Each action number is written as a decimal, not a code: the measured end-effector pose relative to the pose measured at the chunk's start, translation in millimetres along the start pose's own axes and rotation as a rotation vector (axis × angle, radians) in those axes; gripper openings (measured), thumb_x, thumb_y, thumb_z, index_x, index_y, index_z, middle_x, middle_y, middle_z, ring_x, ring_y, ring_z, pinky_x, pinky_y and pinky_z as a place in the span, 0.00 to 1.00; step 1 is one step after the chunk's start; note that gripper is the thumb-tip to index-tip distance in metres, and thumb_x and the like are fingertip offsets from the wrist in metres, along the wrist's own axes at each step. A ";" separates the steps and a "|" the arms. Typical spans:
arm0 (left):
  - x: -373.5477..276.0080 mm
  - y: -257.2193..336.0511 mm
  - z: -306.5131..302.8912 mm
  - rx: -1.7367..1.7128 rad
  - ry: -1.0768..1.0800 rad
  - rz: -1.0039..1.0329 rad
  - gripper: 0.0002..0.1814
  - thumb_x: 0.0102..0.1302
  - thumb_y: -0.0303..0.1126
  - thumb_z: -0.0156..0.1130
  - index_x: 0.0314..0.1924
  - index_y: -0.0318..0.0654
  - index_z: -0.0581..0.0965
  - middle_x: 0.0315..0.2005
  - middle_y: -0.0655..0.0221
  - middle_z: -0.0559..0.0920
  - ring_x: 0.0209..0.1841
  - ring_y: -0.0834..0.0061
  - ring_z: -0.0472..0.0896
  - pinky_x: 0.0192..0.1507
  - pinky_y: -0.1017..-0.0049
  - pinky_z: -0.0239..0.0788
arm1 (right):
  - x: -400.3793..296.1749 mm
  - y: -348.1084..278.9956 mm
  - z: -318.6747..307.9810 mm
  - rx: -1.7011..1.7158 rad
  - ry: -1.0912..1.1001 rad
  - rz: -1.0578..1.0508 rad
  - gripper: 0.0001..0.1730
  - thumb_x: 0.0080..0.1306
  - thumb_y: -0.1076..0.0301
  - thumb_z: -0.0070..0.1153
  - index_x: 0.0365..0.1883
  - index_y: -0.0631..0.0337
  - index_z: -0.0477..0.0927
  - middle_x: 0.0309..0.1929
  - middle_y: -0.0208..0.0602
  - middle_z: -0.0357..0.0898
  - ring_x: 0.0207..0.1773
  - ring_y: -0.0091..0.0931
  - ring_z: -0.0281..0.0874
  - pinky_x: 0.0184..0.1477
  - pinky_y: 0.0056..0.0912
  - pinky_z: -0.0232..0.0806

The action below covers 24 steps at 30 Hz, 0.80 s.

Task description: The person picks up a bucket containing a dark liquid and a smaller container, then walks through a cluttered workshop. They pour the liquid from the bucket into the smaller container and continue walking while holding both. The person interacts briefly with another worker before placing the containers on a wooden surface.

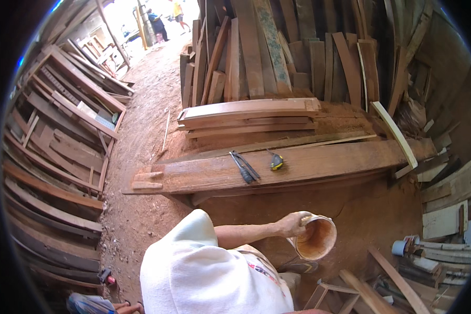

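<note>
My left hand (292,225) grips the rim of a whitish pail (329,239). The pail is tilted so its mouth shows, and its inner wall is stained reddish brown. My left arm reaches across from my white shirt. A sliver of skin at the bottom edge may be my right arm, but the right hand is out of view. Beyond the pail lies a wide wooden plank (329,157) on a low support. On it rest a dark, long-handled hand tool (244,168), a black and yellow tape measure (276,161) and two small wood blocks (147,185).
Stacked boards (251,110) lie behind the plank, with upright planks (247,51) leaning beyond. A pale batten (394,133) crosses the plank's right end. Timber frames (74,98) line the left, and wood pieces (400,278) lie lower right. A person (94,304) is partly visible lower left.
</note>
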State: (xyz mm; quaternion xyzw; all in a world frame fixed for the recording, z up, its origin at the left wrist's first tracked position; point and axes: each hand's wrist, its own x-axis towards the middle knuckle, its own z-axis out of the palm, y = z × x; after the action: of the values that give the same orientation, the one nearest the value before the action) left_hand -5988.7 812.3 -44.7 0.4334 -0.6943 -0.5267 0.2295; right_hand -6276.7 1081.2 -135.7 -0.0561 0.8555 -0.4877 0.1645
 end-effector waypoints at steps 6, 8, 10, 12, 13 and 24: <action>54.3 -19.8 64.2 0.037 0.392 -0.337 0.32 0.64 0.32 0.62 0.69 0.37 0.70 0.53 0.52 0.84 0.56 0.60 0.84 0.60 0.64 0.75 | 190.2 -3.3 -35.7 -0.002 -0.052 0.003 0.37 0.73 0.48 0.55 0.65 0.75 0.72 0.65 0.57 0.73 0.63 0.43 0.73 0.64 0.48 0.66; 48.6 -16.0 84.5 0.069 0.569 -0.469 0.34 0.62 0.32 0.63 0.70 0.41 0.69 0.55 0.52 0.83 0.57 0.60 0.83 0.61 0.65 0.74 | 248.7 -7.6 -40.3 -0.011 -0.097 0.030 0.38 0.73 0.47 0.55 0.66 0.76 0.72 0.66 0.58 0.73 0.64 0.44 0.73 0.65 0.49 0.65; 46.6 15.9 94.7 -0.056 0.675 -0.533 0.35 0.61 0.32 0.65 0.69 0.40 0.70 0.55 0.53 0.83 0.58 0.61 0.82 0.61 0.65 0.73 | 303.8 -16.2 -42.3 0.018 -0.113 0.036 0.39 0.73 0.47 0.55 0.67 0.76 0.71 0.67 0.58 0.72 0.65 0.44 0.73 0.65 0.49 0.65; 63.3 -3.8 111.5 -0.047 0.796 -0.607 0.30 0.61 0.31 0.64 0.65 0.37 0.73 0.52 0.54 0.84 0.57 0.61 0.83 0.61 0.65 0.73 | 363.2 -32.5 -34.8 0.068 -0.076 0.021 0.38 0.71 0.45 0.58 0.67 0.69 0.74 0.65 0.54 0.75 0.63 0.40 0.74 0.66 0.44 0.65; 81.6 2.3 115.4 -0.016 0.818 -0.633 0.27 0.61 0.30 0.62 0.62 0.37 0.76 0.50 0.53 0.85 0.56 0.60 0.83 0.61 0.64 0.72 | 392.3 -43.5 -29.4 0.109 -0.035 0.022 0.38 0.70 0.44 0.60 0.67 0.66 0.75 0.64 0.52 0.76 0.62 0.38 0.75 0.66 0.42 0.65; 147.6 -122.2 221.6 0.154 0.483 -1.094 0.21 0.58 0.30 0.61 0.51 0.28 0.81 0.40 0.51 0.87 0.35 0.61 0.89 0.33 0.65 0.83 | 577.0 -216.8 32.7 0.193 -0.051 -0.022 0.33 0.71 0.48 0.60 0.60 0.71 0.77 0.50 0.40 0.78 0.52 0.31 0.72 0.57 0.35 0.63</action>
State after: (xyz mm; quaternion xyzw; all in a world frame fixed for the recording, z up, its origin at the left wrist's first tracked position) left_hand -6193.1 797.3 -254.1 0.8505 -0.3350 -0.4031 0.0445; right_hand -6821.9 794.3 -97.0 -0.0616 0.7994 -0.5681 0.1855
